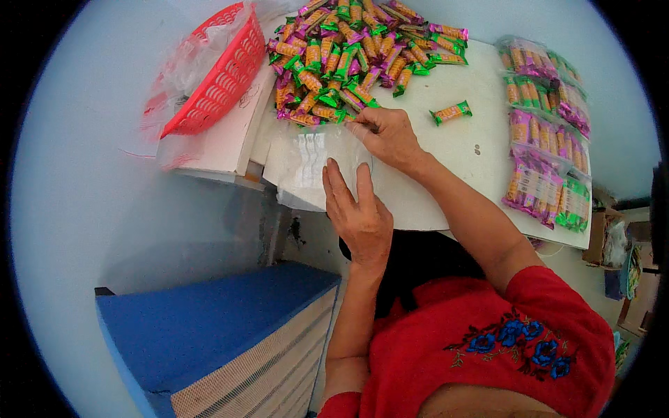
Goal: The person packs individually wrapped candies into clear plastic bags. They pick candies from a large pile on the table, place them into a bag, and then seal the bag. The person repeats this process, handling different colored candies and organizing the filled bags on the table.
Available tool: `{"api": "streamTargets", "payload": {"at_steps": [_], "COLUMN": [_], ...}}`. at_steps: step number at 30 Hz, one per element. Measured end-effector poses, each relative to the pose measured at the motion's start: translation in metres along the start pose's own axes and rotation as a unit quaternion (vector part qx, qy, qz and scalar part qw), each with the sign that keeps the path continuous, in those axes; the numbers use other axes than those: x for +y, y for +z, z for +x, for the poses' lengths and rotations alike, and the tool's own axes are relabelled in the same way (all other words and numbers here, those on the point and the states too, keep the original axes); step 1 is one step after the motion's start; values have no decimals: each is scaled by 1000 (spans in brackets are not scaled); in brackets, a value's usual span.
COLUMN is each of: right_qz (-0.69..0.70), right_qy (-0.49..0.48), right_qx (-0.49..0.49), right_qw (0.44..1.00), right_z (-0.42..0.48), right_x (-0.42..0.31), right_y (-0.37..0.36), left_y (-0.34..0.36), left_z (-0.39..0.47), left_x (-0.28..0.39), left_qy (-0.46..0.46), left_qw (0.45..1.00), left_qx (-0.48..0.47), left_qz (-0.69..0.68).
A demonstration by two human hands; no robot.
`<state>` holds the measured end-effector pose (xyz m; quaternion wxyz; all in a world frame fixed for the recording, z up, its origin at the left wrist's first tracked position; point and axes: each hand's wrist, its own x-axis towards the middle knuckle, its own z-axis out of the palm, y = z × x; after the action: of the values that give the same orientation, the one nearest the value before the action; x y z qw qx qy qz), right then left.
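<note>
A clear plastic bag (312, 157) with white printing lies flat at the front left of the white table, below a large heap of small snack packets (339, 57) in green and purple wrappers. My right hand (387, 137) pinches the bag's upper right edge between thumb and fingers, close to the lowest packets of the heap. My left hand (358, 214) rests over the bag's lower right part, fingers apart and pointing up the table; it grips nothing. A single green-ended packet (450, 113) lies apart from the heap, to the right of my right hand.
Filled clear bags of packets (541, 130) are lined up along the table's right edge. A red plastic basket (222, 78) holding clear bags leans tilted on a white surface at the left. A blue-topped cabinet or box (219, 318) stands below left, near my left forearm.
</note>
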<state>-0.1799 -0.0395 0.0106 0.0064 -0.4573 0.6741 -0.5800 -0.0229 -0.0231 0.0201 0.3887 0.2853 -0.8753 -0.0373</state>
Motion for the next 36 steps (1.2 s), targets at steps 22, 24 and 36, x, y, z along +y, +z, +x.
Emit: {"api": "streamTargets", "payload": {"at_steps": [22,24,36], "right_qz": [-51,-52,190], "right_qy": [-109,-103,-66], "right_qx": [-14,-17,-39], "right_qw": [993,993,979], "right_z": [-8,-9,7], "right_x": [4,4,-19], "right_y": [8,8,-16], "left_y": [-21,-22,-4], "left_z": [0,3,-3], "left_x": [-19,-18,-37], "left_qy": [10,10,3], "left_qw": [1000,1000,999], "left_qx": [-4,-7,9], "left_qz": [13,19,-37]}}
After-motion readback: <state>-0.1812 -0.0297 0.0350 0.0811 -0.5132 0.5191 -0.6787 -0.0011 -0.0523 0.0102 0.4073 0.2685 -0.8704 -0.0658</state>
